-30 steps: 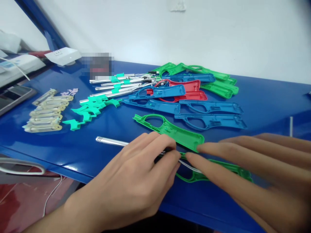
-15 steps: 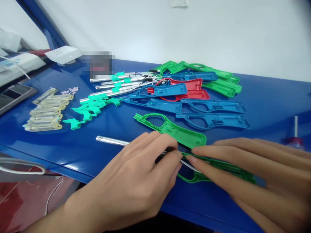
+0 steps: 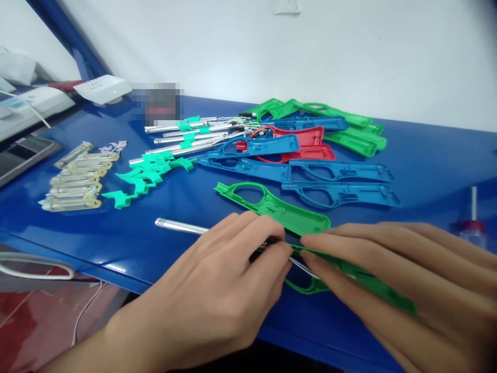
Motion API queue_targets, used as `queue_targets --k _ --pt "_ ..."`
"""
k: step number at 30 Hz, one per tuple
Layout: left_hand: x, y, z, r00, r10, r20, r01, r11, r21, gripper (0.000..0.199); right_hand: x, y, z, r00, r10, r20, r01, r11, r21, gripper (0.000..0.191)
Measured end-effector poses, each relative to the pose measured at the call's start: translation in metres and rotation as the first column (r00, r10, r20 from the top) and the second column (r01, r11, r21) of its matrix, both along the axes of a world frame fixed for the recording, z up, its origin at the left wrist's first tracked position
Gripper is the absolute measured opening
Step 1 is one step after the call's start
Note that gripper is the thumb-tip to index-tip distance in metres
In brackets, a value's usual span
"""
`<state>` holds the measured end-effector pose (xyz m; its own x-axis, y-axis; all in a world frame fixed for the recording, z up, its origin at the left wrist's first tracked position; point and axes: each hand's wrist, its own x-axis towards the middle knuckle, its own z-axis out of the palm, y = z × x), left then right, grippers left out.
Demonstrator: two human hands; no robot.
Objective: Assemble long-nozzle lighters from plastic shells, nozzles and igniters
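My left hand (image 3: pixel 229 269) is closed round a silver metal tube (image 3: pixel 178 226), whose slotted end sticks out to the left. A black piece shows between its fingers, and thin white wires (image 3: pixel 303 267) run from there to the right. Thumb and fingers of my right hand (image 3: pixel 392 269) pinch at a green lighter handle half (image 3: pixel 388 290) beside the wires, its middle partly covered by the fingers. The exact contact of the tube with this half is hidden. Just behind my hands lies another green handle half (image 3: pixel 295 215), inner side up.
Blue handle halves (image 3: pixel 345 194), red ones (image 3: pixel 316 151) and more green ones (image 3: pixel 357 140) lie farther back. Metal tubes with wires (image 3: pixel 171 150), turquoise triggers (image 3: pixel 120 198) and clear fuel tanks (image 3: pixel 73 199) are on the left. A red-collared screwdriver-like tool (image 3: pixel 473 225) stands at right.
My right fingertips have shifted slightly left along the wires. The right end of the held green half has dipped a little. My left hand has hardly moved.
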<state>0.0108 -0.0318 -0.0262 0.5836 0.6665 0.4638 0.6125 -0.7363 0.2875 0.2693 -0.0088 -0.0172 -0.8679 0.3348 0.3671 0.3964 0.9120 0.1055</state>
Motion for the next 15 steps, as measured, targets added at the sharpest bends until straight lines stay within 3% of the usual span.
queue_targets --k 9,15 --pt "0.0 -0.001 0.0 1.0 0.002 0.003 -0.001 1.0 -0.023 0.015 -0.008 0.0 0.006 0.999 -0.041 -0.034 0.041 0.999 -0.015 0.035" --pt "0.001 -0.002 0.001 1.0 0.025 0.019 -0.024 0.999 -0.037 0.015 0.008 -0.002 0.004 0.998 -0.059 0.012 0.059 0.998 -0.005 0.037"
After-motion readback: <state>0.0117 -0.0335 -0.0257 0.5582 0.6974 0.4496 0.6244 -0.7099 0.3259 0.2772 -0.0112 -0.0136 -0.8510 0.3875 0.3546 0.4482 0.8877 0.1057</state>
